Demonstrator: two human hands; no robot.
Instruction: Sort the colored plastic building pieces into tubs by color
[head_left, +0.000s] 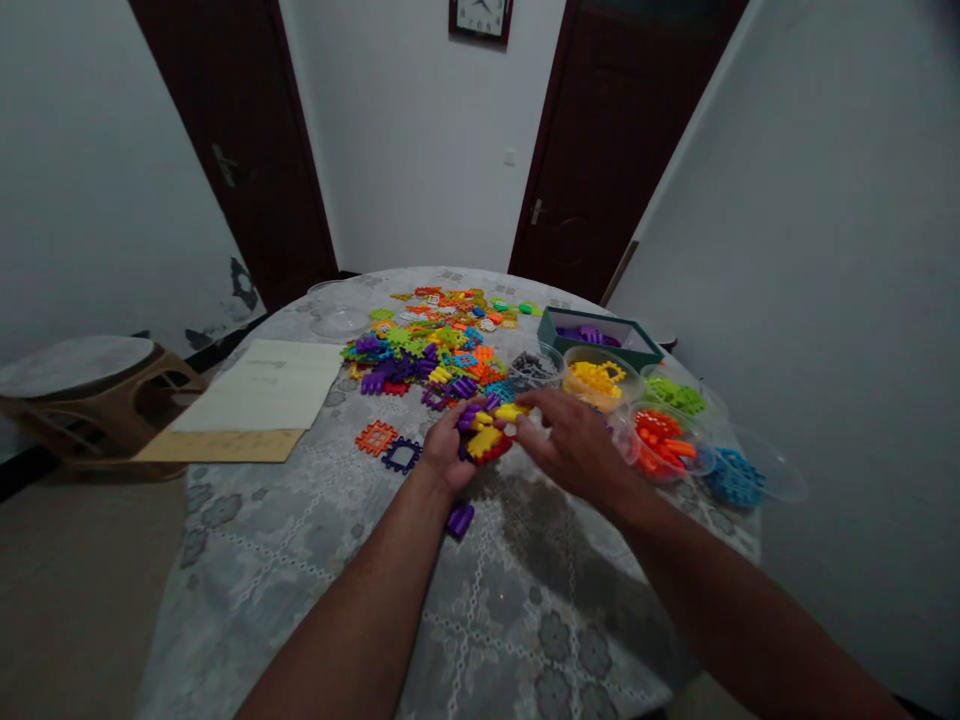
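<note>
My left hand [445, 452] is cupped around several plastic building pieces [484, 441], yellow, purple and red. Between the fingertips of my right hand [564, 436] is a yellow building piece [511, 411], close above that handful. A purple piece [460, 520] lies on the tablecloth just below my left wrist. To the left of my hands rest an orange square piece [376, 437] and a dark blue square frame piece [403, 455]. Beyond them spreads a heap of mixed coloured pieces [420, 355].
Clear bowls to the right hold sorted pieces: grey [534, 364], yellow [598, 378], green [675, 394], orange-red [661, 442] and blue [736, 476]. Behind them stands a dark green box [637, 345] with purple pieces. Papers [259, 385] overhang the table's left edge near a wooden stool [112, 400].
</note>
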